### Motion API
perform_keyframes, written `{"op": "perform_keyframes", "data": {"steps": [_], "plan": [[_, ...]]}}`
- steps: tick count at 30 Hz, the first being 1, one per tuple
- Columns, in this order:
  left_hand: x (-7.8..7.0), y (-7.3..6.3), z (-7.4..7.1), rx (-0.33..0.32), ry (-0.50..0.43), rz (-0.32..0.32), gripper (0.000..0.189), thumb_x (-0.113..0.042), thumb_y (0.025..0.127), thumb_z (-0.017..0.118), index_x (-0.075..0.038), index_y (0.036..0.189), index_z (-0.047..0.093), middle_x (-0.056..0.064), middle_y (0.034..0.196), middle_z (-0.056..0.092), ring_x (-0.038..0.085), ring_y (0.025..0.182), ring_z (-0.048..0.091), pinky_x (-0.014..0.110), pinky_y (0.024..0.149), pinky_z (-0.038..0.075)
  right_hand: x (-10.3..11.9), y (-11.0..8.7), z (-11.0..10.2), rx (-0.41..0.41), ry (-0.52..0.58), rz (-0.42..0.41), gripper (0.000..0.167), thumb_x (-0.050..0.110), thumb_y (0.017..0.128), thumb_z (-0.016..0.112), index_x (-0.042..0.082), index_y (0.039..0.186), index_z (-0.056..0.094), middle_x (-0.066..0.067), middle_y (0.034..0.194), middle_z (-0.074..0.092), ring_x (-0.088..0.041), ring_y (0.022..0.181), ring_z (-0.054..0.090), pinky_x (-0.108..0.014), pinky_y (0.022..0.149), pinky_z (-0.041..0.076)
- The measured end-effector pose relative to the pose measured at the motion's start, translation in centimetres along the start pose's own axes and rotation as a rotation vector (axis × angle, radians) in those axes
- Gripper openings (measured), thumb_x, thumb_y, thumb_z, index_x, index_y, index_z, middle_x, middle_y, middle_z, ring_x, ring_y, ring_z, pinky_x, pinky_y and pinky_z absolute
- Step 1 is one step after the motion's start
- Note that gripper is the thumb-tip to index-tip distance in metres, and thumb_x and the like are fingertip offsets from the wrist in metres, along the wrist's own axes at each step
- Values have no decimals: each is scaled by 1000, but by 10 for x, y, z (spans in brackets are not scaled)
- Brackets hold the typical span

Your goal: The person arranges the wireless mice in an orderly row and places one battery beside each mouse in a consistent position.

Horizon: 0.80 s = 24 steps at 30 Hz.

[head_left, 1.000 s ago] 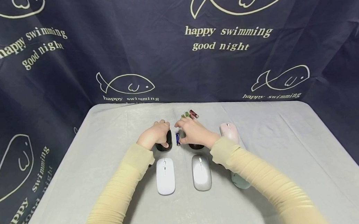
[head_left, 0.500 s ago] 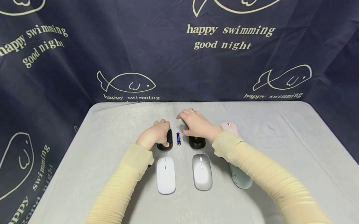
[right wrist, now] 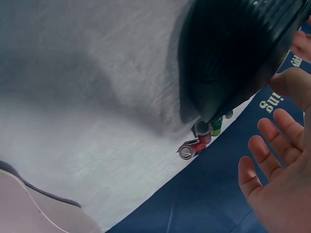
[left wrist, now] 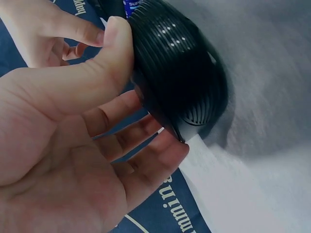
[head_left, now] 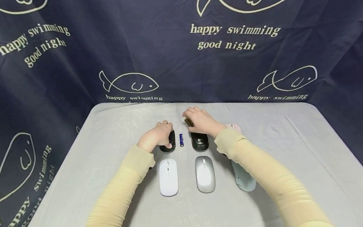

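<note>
My left hand (head_left: 159,134) grips a black mouse (left wrist: 180,73) with ribbed sides, thumb on one side and fingers on the other. The palm hides much of this mouse in the head view. A blue battery (head_left: 181,140) lies on the table between it and a second black mouse (head_left: 200,142). My right hand (head_left: 201,121) is just beyond that second mouse. In the right wrist view its fingers (right wrist: 267,155) are loosely bent, with nothing visible between them. Near them lie several red and green batteries (right wrist: 194,145); in the head view the hand mostly hides these.
A white mouse (head_left: 168,177) and a silver mouse (head_left: 205,174) lie side by side nearer the front. To the right, a pink mouse (head_left: 234,127) and a pale green mouse (head_left: 245,179) are partly behind the right sleeve. A dark blue curtain (head_left: 177,57) hangs behind the table.
My right hand has moved away from me and slightly right, over the batteries, uncovering more of the second black mouse. My left hand stays on its mouse.
</note>
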<state>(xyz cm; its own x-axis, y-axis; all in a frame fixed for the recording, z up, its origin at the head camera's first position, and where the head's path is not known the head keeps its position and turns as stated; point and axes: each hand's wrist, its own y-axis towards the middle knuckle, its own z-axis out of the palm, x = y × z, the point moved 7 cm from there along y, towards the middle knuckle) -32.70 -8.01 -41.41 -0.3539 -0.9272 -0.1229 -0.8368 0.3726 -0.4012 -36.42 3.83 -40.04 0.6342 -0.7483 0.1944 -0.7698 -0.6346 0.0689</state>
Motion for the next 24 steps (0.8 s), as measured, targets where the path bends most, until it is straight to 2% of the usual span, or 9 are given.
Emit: {"op": "perform_keyframes", "data": {"steps": [5,9,14,24], "plan": [[2,-7,1,-35,-59,47,66,-27,78,77,1,130,47,18,128,47,34,116,43,42,100,41,-5,2,1,-1,-6,7,48,18,79,72,8,123,57,-8,126,56,-29,116,47,-48,90,43],[6,-15,4,-109,-113,131,60,-24,81,74,2,129,48,20,130,47,35,123,40,45,104,37,-7,4,1,0,-6,9,45,17,79,72,8,121,59,-8,124,58,-29,114,48,-48,87,44],[12,-17,11,-196,-125,227,60,-26,84,70,3,131,47,20,134,45,36,128,36,44,109,31,-7,6,2,19,-11,4,44,15,79,72,8,121,61,-8,124,59,-29,114,48,-49,88,44],[9,-24,17,-251,-95,244,60,-25,90,62,5,137,41,20,139,40,35,130,35,44,110,31,-7,11,8,87,-32,-6,45,15,79,72,8,122,62,-8,124,59,-29,117,47,-50,91,44]]}}
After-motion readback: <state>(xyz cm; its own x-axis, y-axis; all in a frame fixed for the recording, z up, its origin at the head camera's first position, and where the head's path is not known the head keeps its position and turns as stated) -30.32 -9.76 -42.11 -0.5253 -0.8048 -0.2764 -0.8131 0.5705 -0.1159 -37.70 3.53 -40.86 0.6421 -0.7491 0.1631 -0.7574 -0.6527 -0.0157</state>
